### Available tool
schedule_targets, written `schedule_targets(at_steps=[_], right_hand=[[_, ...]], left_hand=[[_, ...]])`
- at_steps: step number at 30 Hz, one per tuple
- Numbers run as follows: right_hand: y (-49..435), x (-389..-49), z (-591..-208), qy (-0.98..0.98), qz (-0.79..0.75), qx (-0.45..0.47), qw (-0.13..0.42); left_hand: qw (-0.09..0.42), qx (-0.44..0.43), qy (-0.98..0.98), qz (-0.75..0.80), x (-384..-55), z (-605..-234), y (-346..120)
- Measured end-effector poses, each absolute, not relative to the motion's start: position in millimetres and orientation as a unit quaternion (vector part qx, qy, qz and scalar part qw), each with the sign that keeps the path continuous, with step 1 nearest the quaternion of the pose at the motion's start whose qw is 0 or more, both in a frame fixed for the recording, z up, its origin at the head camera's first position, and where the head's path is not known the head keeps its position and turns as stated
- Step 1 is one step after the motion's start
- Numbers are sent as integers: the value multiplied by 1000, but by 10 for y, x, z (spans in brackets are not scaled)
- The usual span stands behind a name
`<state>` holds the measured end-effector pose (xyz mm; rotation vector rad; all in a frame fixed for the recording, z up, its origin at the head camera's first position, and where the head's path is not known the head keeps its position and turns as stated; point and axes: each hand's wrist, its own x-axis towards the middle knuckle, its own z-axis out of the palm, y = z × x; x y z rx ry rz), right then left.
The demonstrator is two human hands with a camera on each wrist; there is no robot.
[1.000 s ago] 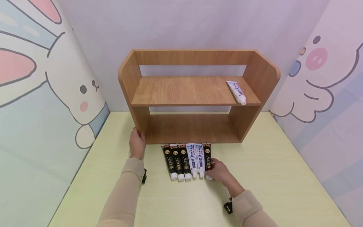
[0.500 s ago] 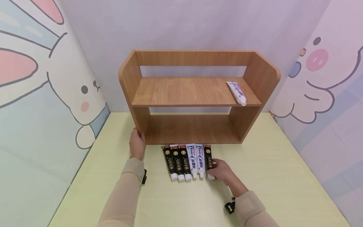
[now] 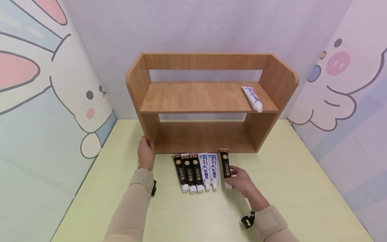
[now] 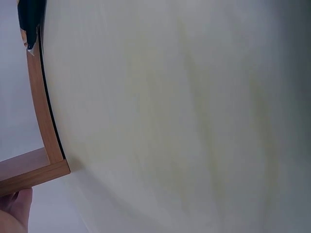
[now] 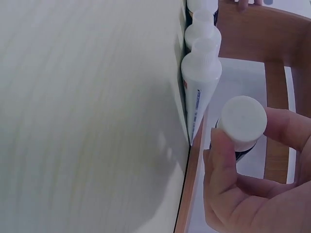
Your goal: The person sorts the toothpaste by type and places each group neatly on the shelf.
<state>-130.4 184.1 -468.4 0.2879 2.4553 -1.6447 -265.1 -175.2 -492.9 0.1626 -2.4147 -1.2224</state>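
Observation:
My right hand (image 3: pixel 240 181) pinches a black toothpaste tube (image 3: pixel 225 163) near its white cap, between thumb and fingers. In the right wrist view the tube's cap (image 5: pixel 243 119) faces the camera, and the tube is lifted off the table. To its left lie two white toothpaste tubes (image 3: pixel 213 171) and three black toothpaste tubes (image 3: pixel 188 171) in a row, caps toward me. My left hand (image 3: pixel 146 154) grips the lower front of the left side panel of a wooden shelf (image 3: pixel 199 116); part of that hand (image 4: pixel 17 208) shows at the panel in the left wrist view.
One white toothpaste tube (image 3: pixel 252 99) lies at the right end of the upper board, its cap at the front edge. The pale yellow table (image 3: pixel 287 174) extends around the shelf. Cartoon-printed walls (image 3: pixel 332 84) stand on both sides.
My right hand has lifted the rightmost black toothpaste tube from the row and moved it slightly right and toward the shelf. The left hand has stayed at the side panel.

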Motion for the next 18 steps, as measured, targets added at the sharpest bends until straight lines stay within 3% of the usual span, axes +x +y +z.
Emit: schedule_targets(at_steps=[18], right_hand=[[2029,-1529,-4652,829,-546,111,53]], left_hand=[[217,58,-871,-438,-2649,-4929,-1750]])
